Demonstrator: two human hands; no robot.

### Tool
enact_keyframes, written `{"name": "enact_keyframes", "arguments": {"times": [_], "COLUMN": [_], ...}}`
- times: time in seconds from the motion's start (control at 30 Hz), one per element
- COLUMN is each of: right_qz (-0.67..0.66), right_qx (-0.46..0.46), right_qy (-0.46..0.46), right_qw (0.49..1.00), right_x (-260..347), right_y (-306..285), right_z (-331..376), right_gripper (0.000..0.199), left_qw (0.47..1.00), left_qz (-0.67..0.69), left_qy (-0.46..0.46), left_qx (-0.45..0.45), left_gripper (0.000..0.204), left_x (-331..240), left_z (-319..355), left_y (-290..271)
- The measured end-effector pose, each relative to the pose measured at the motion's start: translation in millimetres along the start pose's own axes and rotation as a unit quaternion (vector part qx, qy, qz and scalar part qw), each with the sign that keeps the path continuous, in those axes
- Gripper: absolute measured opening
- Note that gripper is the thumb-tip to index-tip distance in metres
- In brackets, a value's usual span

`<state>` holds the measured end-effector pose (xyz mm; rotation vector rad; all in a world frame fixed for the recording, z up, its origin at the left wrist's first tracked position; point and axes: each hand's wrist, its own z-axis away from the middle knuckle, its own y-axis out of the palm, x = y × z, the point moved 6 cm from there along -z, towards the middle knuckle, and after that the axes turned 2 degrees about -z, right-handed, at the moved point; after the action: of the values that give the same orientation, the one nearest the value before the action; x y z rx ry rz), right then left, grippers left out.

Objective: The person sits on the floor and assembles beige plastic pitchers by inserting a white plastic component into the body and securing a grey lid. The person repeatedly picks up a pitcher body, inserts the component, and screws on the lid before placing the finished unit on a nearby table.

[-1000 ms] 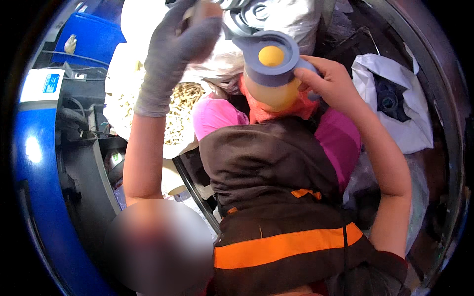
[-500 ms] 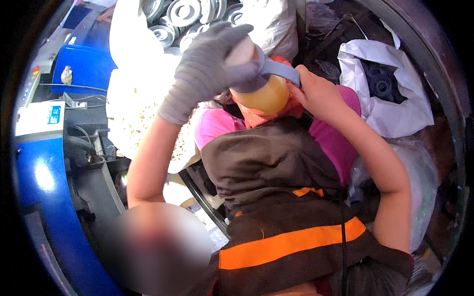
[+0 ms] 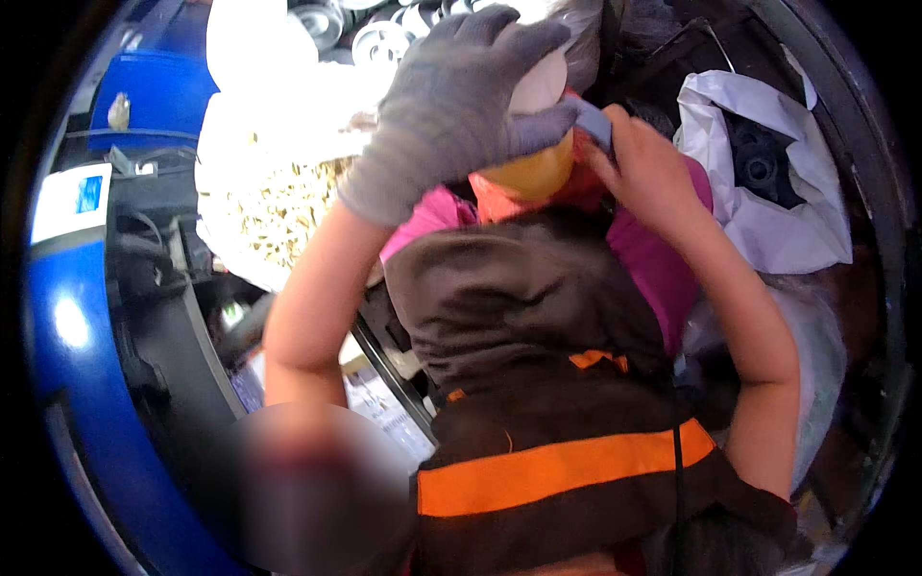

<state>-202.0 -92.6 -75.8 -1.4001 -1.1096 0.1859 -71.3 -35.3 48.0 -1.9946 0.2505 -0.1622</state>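
Above my lap my right hand (image 3: 653,163), bare, is closed round the blue-grey handle (image 3: 594,123) of a jug with a rounded yellow body (image 3: 533,175). My left hand (image 3: 451,110), in a grey striped knit glove, curls over the jug's top. Between its thumb and fingers shows a smooth white round piece (image 3: 543,84); whether this is a lid cannot be made out. The glove hides most of the jug's collar and upper part. Beneath the jug, a red-orange cloth (image 3: 499,206) lies at my lap, over a brown apron (image 3: 499,288).
Grey and white round lids (image 3: 379,43) fill a bag at the far side. A white sack of small pale pieces (image 3: 288,206) stands to the left, beside blue machinery (image 3: 77,317). On the right sits a white bag (image 3: 715,106) with dark round parts (image 3: 761,168).
My gloved left hand has shifted right and now covers more of the jug's collar. My right hand keeps its hold on the handle. The whole view has shifted slightly.
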Motion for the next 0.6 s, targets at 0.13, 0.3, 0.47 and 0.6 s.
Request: {"name": "enact_keyframes", "arguments": {"times": [0.13, 0.3, 0.47, 0.6], "right_qz": [-0.046, -0.260, -0.266, -0.159], "right_qx": [0.018, -0.071, -0.090, -0.095], "right_qy": [0.042, 0.129, 0.165, 0.141], "right_qw": [0.998, 0.954, 0.945, 0.972], "right_x": [-2.0, -41.3, -57.8, -27.6], "right_y": [-5.5, -13.6, -21.0, -14.9], "right_z": [-5.4, 19.5, 29.4, 21.3], "right_gripper": [0.028, 0.026, 0.024, 0.027], "left_qw": [0.987, 0.896, 0.904, 0.944], "left_qz": [0.130, 0.364, 0.317, 0.214], "left_qy": [0.006, -0.250, -0.267, -0.202], "left_qx": [-0.092, -0.048, -0.110, -0.150], "left_gripper": [0.047, 0.058, 0.055, 0.048], "left_x": [26.8, 109.8, 132.7, 133.5], "left_z": [-6.0, 15.4, 42.5, 8.5], "left_y": [-7.1, 17.2, 44.9, -12.4]}}
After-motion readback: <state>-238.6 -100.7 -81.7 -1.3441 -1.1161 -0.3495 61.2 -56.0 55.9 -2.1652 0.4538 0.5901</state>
